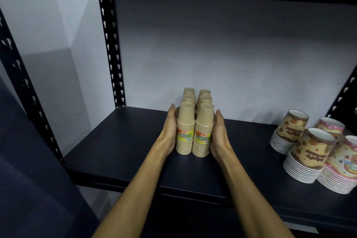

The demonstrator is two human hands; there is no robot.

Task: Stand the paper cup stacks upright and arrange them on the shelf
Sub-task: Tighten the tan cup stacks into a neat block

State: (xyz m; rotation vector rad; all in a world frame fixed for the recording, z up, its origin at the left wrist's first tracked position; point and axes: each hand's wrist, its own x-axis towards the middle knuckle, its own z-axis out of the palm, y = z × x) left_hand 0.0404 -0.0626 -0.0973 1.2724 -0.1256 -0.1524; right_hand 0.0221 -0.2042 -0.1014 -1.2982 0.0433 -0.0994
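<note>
Several stacks of plain brown paper cups [195,121] stand upside down in two tight rows on the dark shelf board [123,141]. The two front stacks carry yellow and orange labels. My left hand [170,131] lies flat against the left side of the group. My right hand [219,135] presses flat against its right side. Both palms face inward with fingers straight, squeezing the rows between them. At the right, several stacks of patterned cups [309,149] stand upside down, brown-printed ones in front of pink ones.
A black slotted upright [111,50] rises at the shelf's back left corner, another [345,91] at the right. A white wall closes the back. The upper shelf hangs dark overhead. Bare board lies between the brown and patterned stacks.
</note>
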